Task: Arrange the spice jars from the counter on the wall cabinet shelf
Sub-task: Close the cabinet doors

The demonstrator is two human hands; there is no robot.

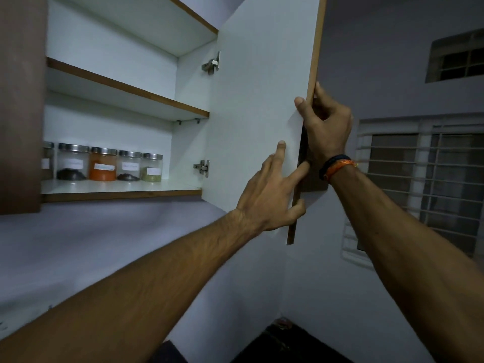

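Cabinet door (251,100) was gripped at its free edge — right hand (327,124) above left hand (267,195); spice jars (103,165) stood left of it.

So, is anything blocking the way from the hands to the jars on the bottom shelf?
Nothing visible. The door is swung open, left hand and right hand hold its edge, and the spice jars stand exposed.

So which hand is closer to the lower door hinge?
Left. The left hand holds the door low down, on its white inside, right of the lower hinge; the right hand grips the outer edge, higher and farther away.
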